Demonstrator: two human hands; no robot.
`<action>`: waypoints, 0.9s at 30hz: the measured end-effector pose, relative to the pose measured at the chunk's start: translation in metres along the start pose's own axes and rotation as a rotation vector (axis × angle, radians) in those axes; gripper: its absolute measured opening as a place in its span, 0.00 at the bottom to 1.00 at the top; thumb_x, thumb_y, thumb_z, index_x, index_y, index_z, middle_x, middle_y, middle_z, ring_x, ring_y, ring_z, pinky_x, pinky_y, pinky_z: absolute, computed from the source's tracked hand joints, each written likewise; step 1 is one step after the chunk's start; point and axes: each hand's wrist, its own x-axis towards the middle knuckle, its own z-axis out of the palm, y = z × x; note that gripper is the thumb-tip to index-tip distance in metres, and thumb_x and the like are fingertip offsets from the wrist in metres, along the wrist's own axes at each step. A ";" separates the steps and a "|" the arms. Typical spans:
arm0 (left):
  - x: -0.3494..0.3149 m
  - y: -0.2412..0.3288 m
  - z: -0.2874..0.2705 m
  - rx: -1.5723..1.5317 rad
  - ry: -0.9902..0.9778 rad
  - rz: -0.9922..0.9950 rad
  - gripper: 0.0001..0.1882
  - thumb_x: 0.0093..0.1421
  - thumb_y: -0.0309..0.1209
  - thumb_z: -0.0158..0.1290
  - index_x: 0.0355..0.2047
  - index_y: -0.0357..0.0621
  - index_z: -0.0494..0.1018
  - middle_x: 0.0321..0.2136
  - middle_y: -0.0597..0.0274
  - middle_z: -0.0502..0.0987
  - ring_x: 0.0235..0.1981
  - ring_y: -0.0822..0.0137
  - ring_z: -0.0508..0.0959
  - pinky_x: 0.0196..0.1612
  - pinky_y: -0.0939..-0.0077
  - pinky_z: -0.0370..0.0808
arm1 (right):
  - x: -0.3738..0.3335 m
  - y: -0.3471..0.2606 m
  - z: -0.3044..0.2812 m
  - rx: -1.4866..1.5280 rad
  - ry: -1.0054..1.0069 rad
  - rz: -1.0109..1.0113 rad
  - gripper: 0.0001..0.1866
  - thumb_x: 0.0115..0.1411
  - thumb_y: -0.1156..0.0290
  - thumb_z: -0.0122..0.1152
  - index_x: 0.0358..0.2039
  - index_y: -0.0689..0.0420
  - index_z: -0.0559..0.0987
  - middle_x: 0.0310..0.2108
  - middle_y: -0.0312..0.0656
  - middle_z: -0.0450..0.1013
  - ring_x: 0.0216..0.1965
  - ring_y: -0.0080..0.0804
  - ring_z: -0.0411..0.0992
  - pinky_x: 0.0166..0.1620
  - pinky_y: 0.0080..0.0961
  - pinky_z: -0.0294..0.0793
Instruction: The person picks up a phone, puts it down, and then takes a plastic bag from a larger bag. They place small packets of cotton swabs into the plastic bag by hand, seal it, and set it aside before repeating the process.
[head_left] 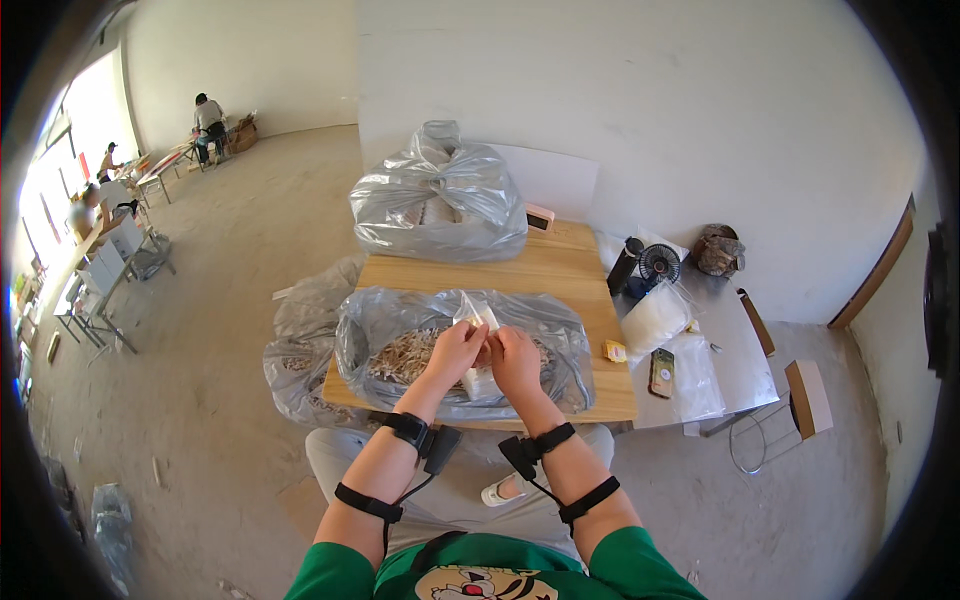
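Observation:
Both hands meet at the middle of the wooden table (570, 280), closed on a small clear and white plastic bag (474, 308). My left hand (456, 350) pinches its left side, and my right hand (515, 360) grips its right side with bent fingers. What lies between the fingertips is too small to make out. Below the hands, a large grey plastic bag (562, 345) lies spread open. Inside it is a heap of small brown and whitish pieces (400, 360); their kind is unclear. A white strip, maybe more small bags, shows beneath my hands.
A full, knotted grey bag (440, 205) stands at the table's back. Another grey bag (300, 370) sits against its left side. The metal side table (745, 370) on the right holds a phone (661, 373), a fan (659, 263), a black bottle (625, 265) and a white packet (655, 322). People work far left.

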 end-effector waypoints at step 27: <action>-0.013 -0.030 0.021 0.311 0.073 0.063 0.13 0.54 0.37 0.57 0.24 0.38 0.73 0.18 0.60 0.75 0.20 0.69 0.73 0.24 0.72 0.67 | -0.018 0.018 -0.013 0.232 -0.290 0.290 0.14 0.48 0.76 0.59 0.37 0.61 0.71 0.28 0.47 0.76 0.31 0.39 0.76 0.35 0.29 0.73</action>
